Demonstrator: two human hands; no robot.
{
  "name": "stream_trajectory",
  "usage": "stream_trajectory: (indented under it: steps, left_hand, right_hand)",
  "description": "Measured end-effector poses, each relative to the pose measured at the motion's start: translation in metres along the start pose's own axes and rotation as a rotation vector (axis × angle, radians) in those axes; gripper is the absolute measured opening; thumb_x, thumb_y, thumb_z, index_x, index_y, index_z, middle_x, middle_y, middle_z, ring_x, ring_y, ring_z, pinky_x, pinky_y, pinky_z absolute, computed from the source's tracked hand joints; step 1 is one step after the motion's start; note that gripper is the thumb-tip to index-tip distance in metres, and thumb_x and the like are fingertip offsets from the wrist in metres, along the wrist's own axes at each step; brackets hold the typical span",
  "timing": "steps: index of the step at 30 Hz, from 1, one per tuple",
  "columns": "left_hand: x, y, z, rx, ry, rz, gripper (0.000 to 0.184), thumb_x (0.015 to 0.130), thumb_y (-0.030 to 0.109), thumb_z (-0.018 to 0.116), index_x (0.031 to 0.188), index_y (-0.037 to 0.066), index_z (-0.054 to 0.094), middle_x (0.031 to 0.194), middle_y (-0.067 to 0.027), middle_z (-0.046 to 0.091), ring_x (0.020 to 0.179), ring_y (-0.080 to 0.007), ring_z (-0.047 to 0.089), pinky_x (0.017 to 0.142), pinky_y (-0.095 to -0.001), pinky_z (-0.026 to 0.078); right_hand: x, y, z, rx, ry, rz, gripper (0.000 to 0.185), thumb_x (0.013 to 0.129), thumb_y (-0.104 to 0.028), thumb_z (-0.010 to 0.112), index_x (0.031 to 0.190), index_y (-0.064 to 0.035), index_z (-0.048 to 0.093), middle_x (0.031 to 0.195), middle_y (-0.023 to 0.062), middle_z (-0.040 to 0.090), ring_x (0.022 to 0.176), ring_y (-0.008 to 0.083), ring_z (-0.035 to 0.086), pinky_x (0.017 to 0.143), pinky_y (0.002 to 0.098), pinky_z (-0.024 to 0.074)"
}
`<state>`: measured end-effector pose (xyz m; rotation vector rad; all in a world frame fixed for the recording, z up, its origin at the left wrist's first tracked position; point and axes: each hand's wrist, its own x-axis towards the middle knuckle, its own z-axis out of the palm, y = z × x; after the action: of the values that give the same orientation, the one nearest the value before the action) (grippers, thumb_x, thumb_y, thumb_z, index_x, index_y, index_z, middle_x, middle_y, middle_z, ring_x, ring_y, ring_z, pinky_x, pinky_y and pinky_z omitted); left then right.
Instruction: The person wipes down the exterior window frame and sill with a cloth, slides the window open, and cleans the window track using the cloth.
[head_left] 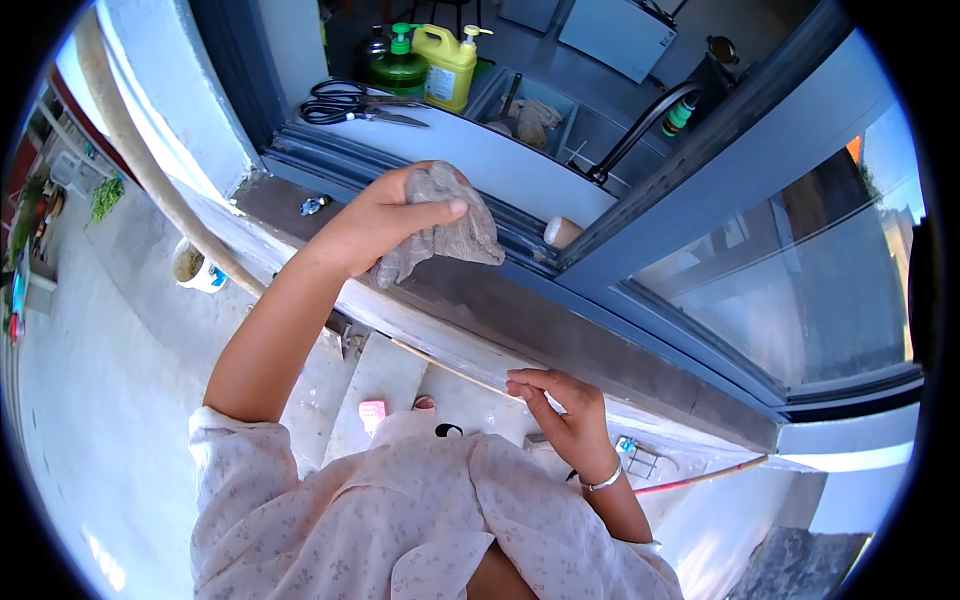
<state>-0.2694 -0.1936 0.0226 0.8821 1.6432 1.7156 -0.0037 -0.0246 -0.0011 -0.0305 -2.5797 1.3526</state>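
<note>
One grey cloth (455, 232) is in the left hand (405, 212), which grips it bunched between thumb and fingers above the near edge of the window track (335, 165), over the grey sill (560, 325). The right hand (560, 405) is nearer and to the right, held in the air with its fingers loosely bent and nothing in its grasp; one bracelet (603, 480) circles that wrist. One small blue item (313, 205) lies on the sill, left of the left hand. One pale cylinder (562, 233) lies at the track, to the right of the cloth. Beyond the track, on the left of the white surface (490, 143), lie what look like two pairs of scissors (365, 104), their handles overlapping. Behind them stand three containers: one dark bottle (374, 45), one green bottle (398, 70) and one yellow jug (447, 70), the last two with pump tops. Farther right, one basin (570, 112) holds a pale, crumpled bundle (537, 122), and one black tap (640, 125) arches beside one small green bottle (678, 117). Down on the left is one white bucket (198, 268). One pink shoe (372, 414) shows on the floor below.
</note>
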Motion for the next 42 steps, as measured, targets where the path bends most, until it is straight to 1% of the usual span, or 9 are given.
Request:
stream_trajectory:
  steps: [15, 17, 18, 21, 24, 28, 38, 40, 42]
  left_hand:
    - [-0.151, 0.009, 0.074, -0.589, 0.546, 0.000, 0.041, 0.097, 0.025, 0.070, 0.126, -0.001, 0.059, 0.120, -0.0138, 0.068, 0.111, -0.0236, 0.068, 0.096, -0.0381, 0.055]
    - [-0.169, 0.000, 0.076, 0.796, 0.754, 0.226, 0.034, 0.095, 0.016, 0.072, 0.122, -0.001, 0.060, 0.111, -0.0113, 0.069, 0.103, -0.0205, 0.068, 0.088, -0.0358, 0.056]
    - [-0.179, -0.009, 0.073, 0.801, 0.765, 0.229, 0.034, 0.095, 0.016, 0.072, 0.122, -0.001, 0.060, 0.111, -0.0113, 0.069, 0.103, -0.0205, 0.068, 0.088, -0.0358, 0.056]
    - [-0.205, -0.035, 0.065, -0.274, 0.954, -0.035, 0.031, 0.092, 0.013, 0.071, 0.118, 0.001, 0.061, 0.106, -0.0093, 0.066, 0.096, -0.0228, 0.066, 0.086, -0.0393, 0.055]
    - [-0.216, -0.038, 0.077, -0.590, 1.067, -0.010, 0.033, 0.093, 0.016, 0.068, 0.121, 0.002, 0.058, 0.108, -0.0101, 0.066, 0.096, -0.0236, 0.066, 0.087, -0.0397, 0.055]
    - [-0.208, -0.051, 0.084, -0.804, 1.034, 0.077, 0.039, 0.097, 0.034, 0.065, 0.120, 0.005, 0.056, 0.108, -0.0111, 0.066, 0.098, -0.0251, 0.066, 0.092, -0.0413, 0.053]
    - [-0.245, -0.065, 0.032, -0.890, 1.160, 0.114, 0.045, 0.103, 0.050, 0.053, 0.123, 0.011, 0.059, 0.116, -0.0074, 0.067, 0.108, -0.0227, 0.064, 0.099, -0.0427, 0.048]
    - [-0.242, -0.063, 0.023, -0.847, 1.231, 0.071, 0.046, 0.103, 0.053, 0.051, 0.110, 0.009, 0.063, 0.112, -0.0086, 0.069, 0.105, -0.0234, 0.065, 0.100, -0.0431, 0.047]
    - [-0.237, -0.053, 0.025, -0.826, 1.273, 0.046, 0.041, 0.101, 0.052, 0.056, 0.103, 0.011, 0.061, 0.110, -0.0071, 0.067, 0.101, -0.0210, 0.065, 0.094, -0.0408, 0.050]
  right_hand:
    - [0.044, -0.004, 0.052, 0.457, -0.076, -0.168, 0.057, 0.096, -0.015, 0.069, 0.145, -0.0017, 0.043, 0.136, 0.0195, 0.058, 0.115, 0.0231, 0.064, 0.088, 0.0329, 0.0550]
    - [0.042, 0.005, 0.058, 0.470, -0.133, -0.168, 0.057, 0.096, -0.017, 0.069, 0.145, -0.0026, 0.044, 0.135, 0.0182, 0.059, 0.114, 0.0214, 0.064, 0.087, 0.0320, 0.0545]
    - [0.041, 0.006, 0.060, 0.484, -0.180, -0.145, 0.057, 0.096, -0.019, 0.070, 0.145, -0.0036, 0.044, 0.134, 0.0169, 0.059, 0.114, 0.0196, 0.064, 0.087, 0.0311, 0.0540]
    - [0.041, -0.016, 0.060, 0.283, -0.588, -0.094, 0.054, 0.096, -0.024, 0.070, 0.141, -0.0053, 0.047, 0.133, 0.0164, 0.060, 0.113, 0.0218, 0.064, 0.087, 0.0338, 0.0537]
    - [0.037, -0.038, 0.087, 0.150, -0.525, -0.322, 0.056, 0.093, -0.028, 0.072, 0.139, -0.0075, 0.049, 0.135, 0.0124, 0.059, 0.118, 0.0198, 0.062, 0.090, 0.0331, 0.0514]
    - [0.064, -0.041, 0.136, 0.076, -0.441, -0.450, 0.048, 0.091, -0.028, 0.073, 0.128, -0.0052, 0.053, 0.119, 0.0151, 0.063, 0.099, 0.0240, 0.066, 0.079, 0.0340, 0.0523]
    - [0.140, -0.058, 0.188, 0.977, -1.033, 0.304, 0.022, 0.102, -0.024, 0.062, 0.108, -0.0035, 0.068, 0.094, 0.0014, 0.066, 0.087, 0.0069, 0.061, 0.077, 0.0267, 0.0498]
    - [0.149, -0.060, 0.183, 0.180, -0.665, -0.458, 0.026, 0.103, -0.024, 0.060, 0.107, -0.0014, 0.071, 0.096, 0.0055, 0.068, 0.088, 0.0071, 0.061, 0.079, 0.0273, 0.0503]
    - [0.160, -0.071, 0.170, 0.012, -0.432, -0.593, 0.025, 0.101, -0.026, 0.062, 0.106, -0.0037, 0.072, 0.094, 0.0093, 0.068, 0.083, 0.0187, 0.064, 0.075, 0.0307, 0.0511]
